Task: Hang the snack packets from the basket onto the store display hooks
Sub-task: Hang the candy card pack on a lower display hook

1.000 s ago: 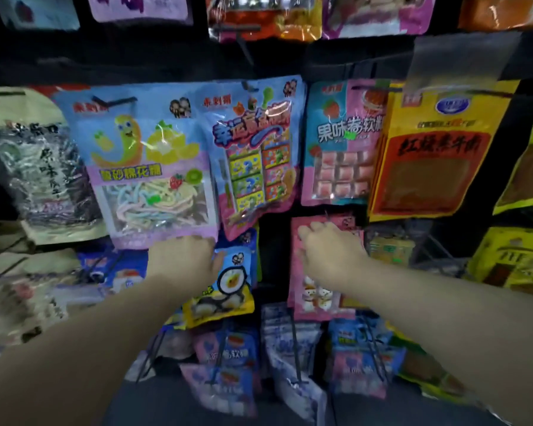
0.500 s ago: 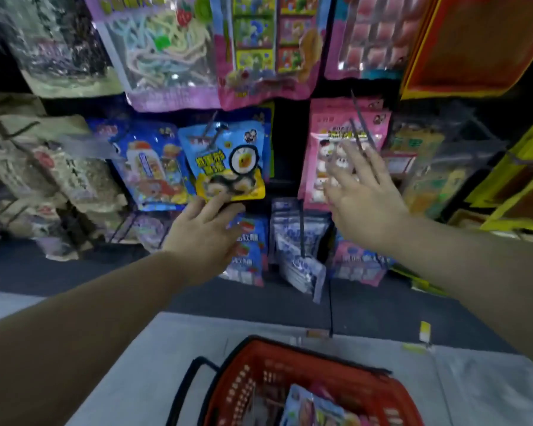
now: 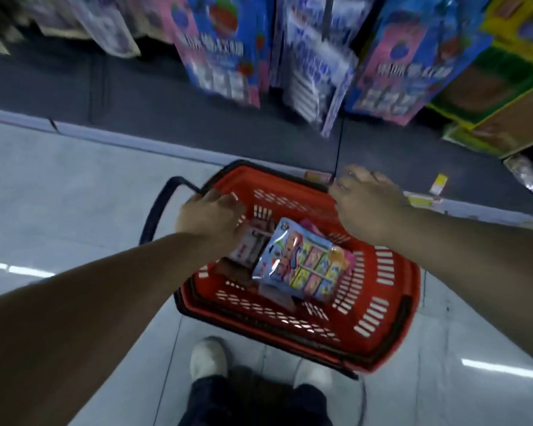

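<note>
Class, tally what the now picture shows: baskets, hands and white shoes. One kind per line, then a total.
Red basket: 1
Hands: 2, the left hand and the right hand
White shoes: 2, one and the other
Total: 5

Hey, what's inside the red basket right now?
The red basket holds a light blue snack packet on top, with a white and brown packet beside it under the left hand. Whatever lies beneath them is covered.

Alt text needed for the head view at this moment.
Both hands, left and right, reach down over a red basket on the floor, which holds a light blue snack packet. More packets hang on the display above.
</note>
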A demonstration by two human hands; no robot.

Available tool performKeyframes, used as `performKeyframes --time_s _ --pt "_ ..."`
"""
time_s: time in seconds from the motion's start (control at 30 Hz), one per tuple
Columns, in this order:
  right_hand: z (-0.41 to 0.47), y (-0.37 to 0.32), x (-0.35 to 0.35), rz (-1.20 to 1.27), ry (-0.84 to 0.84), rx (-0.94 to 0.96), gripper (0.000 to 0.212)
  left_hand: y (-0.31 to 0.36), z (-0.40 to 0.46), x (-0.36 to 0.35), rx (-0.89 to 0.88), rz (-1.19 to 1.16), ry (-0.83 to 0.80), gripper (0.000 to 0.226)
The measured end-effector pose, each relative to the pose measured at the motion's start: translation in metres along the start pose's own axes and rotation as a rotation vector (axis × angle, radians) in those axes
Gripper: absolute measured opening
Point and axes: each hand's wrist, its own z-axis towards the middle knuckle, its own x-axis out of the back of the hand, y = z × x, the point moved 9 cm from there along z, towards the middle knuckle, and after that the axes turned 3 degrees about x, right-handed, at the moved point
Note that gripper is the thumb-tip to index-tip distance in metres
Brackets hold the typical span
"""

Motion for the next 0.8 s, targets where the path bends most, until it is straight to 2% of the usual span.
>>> performKeyframes --time_s 0.23,0.4,0.5,0.57,0.6,0.67,0.73,0.8 --pt "0.027 -0.017 -0.141 0.019 -0.13 -0.033 0.039 0.033 -0.006 -0.166 0.165 -0.126 -0.267 0.04" --pt "0.055 -0.024 -0.191 -0.054 -0.071 -0.025 0.049 0.041 0.01 -0.244 0.236 -0.11 -0.351 0.037" --pt "0.055 -0.035 -0.221 -0.101 0.0 0.096 0.058 0.035 0.02 -0.281 0.278 -0.144 -0.426 0.038" --pt "0.052 -0.051 -0.242 -0.17 -0.033 0.253 0.067 0.033 0.026 -0.295 0.28 -0.174 -0.437 0.042" --pt "0.054 -0.053 -0.251 -0.128 -0.069 0.271 0.07 0.033 0.028 -0.299 0.271 -0.155 -0.451 0.042" --pt "0.065 -0.042 -0.26 0.125 -0.146 0.094 0.071 0.033 0.032 -0.3 0.241 -0.099 -0.447 0.035" --pt "0.074 -0.033 -0.271 0.325 -0.244 -0.066 0.066 0.033 0.037 -0.3 0.214 -0.079 -0.43 0.03" --pt "0.079 -0.035 -0.272 0.441 -0.271 -0.097 0.058 0.033 0.038 -0.303 0.209 -0.087 -0.443 0.026"
